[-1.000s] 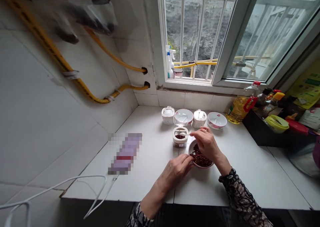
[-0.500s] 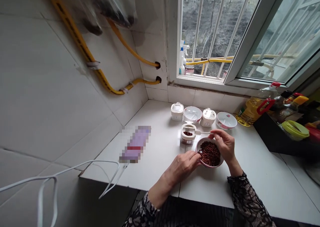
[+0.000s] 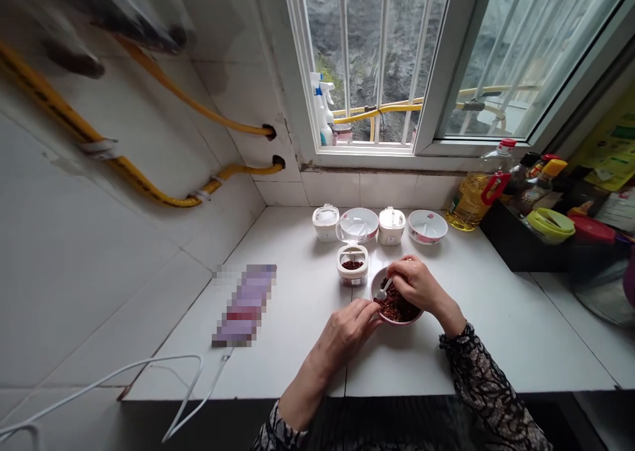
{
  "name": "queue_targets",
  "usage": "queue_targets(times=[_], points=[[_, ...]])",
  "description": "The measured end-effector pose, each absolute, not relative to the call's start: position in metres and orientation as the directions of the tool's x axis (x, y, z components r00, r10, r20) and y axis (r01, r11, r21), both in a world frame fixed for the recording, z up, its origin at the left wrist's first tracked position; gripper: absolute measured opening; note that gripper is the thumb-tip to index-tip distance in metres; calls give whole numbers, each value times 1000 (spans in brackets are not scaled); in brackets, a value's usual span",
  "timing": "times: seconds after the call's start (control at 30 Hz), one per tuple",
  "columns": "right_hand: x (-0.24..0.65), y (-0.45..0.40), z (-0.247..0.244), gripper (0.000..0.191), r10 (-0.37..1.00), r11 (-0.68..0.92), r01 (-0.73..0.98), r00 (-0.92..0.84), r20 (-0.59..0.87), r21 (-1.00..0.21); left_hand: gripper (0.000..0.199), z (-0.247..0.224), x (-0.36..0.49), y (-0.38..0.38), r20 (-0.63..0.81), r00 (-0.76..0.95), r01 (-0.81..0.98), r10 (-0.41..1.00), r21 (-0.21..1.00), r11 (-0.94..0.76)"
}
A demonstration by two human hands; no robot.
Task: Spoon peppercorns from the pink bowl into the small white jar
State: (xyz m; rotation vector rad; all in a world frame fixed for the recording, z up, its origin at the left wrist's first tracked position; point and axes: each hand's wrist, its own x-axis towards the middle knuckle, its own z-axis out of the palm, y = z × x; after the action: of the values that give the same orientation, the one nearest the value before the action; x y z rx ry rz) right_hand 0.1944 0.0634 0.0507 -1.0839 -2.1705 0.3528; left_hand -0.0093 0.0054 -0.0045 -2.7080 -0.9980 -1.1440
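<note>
My left hand (image 3: 347, 328) pinches the left rim of a bowl (image 3: 401, 322) that holds dark reddish-brown dried bits. Over the bowl, my right hand (image 3: 419, 284) is closed on a small white spoon (image 3: 383, 293), its head down at the bits on the left side. Just behind the bowl, to the left, stands a square jar (image 3: 352, 275) with some of the same bits inside. Farther back, a white jar (image 3: 326, 223), a white bowl (image 3: 359, 225), a second white jar (image 3: 391, 226) and another white bowl (image 3: 427, 227) form a row.
An oil bottle (image 3: 466, 203) stands at the back right beside a black box (image 3: 513, 246) of bottles and containers. On the left of the counter (image 3: 292, 365) lies a blurred purple object (image 3: 245, 305) with a white cable (image 3: 196, 405). A barred window is behind.
My right hand has brought the spoon from the square jar's opening down into the bowl. My left hand still holds the bowl's rim. The camera view has turned to the right.
</note>
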Motion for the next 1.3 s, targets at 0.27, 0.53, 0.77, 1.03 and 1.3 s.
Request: queue_targets(times=[0.27,0.53,0.77,1.03,1.3], points=[[195,67,49,26,859,511,574,-316,403,-640,19,-1,-11,4,654,526,565,544,209,-798],[199,69,52,22,941,332,447,-210,264,-831,18,-3,-12,4,642,531,568,553,215,-794],[192,67,48,25,859,512,554,-346,378,-657,18,-6,-14,4,648,523,566,553,221,-794],[195,67,49,23,926,347,395,-286,245,-851,17,-7,-14,4,640,525,555,561,243,-796],[191,69,46,24,890,456,564,-267,370,-689,16,-4,-13,4,656,523,553,544,224,-803]])
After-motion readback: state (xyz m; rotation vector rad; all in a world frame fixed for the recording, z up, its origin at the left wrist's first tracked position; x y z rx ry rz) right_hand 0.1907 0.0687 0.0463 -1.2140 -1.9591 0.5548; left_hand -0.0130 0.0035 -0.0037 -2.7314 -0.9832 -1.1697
